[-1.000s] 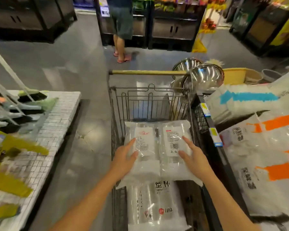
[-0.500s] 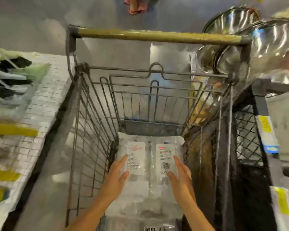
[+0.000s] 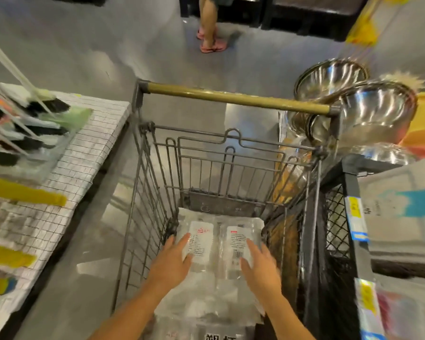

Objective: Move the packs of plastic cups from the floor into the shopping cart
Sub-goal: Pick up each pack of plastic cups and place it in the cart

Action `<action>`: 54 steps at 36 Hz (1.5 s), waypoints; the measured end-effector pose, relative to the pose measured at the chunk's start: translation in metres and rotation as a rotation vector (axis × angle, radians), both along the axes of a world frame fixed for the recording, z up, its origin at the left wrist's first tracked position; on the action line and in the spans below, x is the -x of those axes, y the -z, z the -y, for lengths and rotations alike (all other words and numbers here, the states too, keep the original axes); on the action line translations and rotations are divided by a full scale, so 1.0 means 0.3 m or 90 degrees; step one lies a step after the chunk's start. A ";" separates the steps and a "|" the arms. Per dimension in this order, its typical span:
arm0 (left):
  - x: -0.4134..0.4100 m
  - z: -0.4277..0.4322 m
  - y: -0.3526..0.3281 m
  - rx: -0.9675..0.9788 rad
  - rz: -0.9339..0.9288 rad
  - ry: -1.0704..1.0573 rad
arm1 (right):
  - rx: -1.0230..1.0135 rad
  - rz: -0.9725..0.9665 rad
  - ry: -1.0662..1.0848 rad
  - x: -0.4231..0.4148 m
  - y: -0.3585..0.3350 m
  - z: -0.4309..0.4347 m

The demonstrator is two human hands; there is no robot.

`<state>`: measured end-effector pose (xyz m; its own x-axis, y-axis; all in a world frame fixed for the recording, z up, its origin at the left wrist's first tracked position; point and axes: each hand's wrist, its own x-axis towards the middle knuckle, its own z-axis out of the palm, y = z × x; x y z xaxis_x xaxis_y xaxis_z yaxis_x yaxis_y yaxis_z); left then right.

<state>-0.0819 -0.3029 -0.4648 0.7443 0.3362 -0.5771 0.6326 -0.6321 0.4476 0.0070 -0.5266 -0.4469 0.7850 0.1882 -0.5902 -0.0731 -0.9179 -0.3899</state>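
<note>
Placing step — left grip [image 3: 172, 262] and right grip [image 3: 260, 266], fingers [image 3: 183, 242] straight, flatten the clear plastic cup pack [image 3: 219, 244] between them in the grey wire shopping cart [image 3: 231, 98]; withdraw next.

Lower pack [image 3: 219, 332]: big black Chinese characters, cut off at the bottom of view; they look like 塑杯.
Top pack [image 3: 219, 256], left white label [image 3: 201, 239]: red script logo on top, print below too blurred to read.
Top pack, right white label [image 3: 238, 244]: red strip, fine print, a barcode; nothing legible.
Shelf price tag [image 3: 355, 209]: yellow, digits smeared.
</note>
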 end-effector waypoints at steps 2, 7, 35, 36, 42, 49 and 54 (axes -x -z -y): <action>0.001 -0.023 -0.126 -0.009 0.049 0.015 | 0.021 0.056 -0.073 -0.030 -0.111 -0.030; 0.085 -0.093 -0.485 -0.067 0.150 -0.009 | 0.087 0.190 -0.232 -0.047 -0.430 -0.151; 2.295 -0.350 -1.217 -0.271 0.317 -0.635 | -0.316 0.276 -0.803 1.678 -1.210 -1.078; 2.383 -0.330 -1.215 -0.275 0.295 -0.676 | -0.321 0.267 -0.836 1.762 -1.212 -1.111; 2.815 -0.177 -1.184 -0.304 0.287 -0.907 | -0.332 0.225 -1.036 2.261 -1.214 -1.270; 3.112 0.036 -1.148 -0.344 0.267 -1.134 | -0.412 0.163 -1.276 2.799 -1.192 -1.352; 3.261 0.179 -1.114 -0.375 0.207 -1.311 | -0.430 0.101 -1.455 3.134 -1.165 -1.374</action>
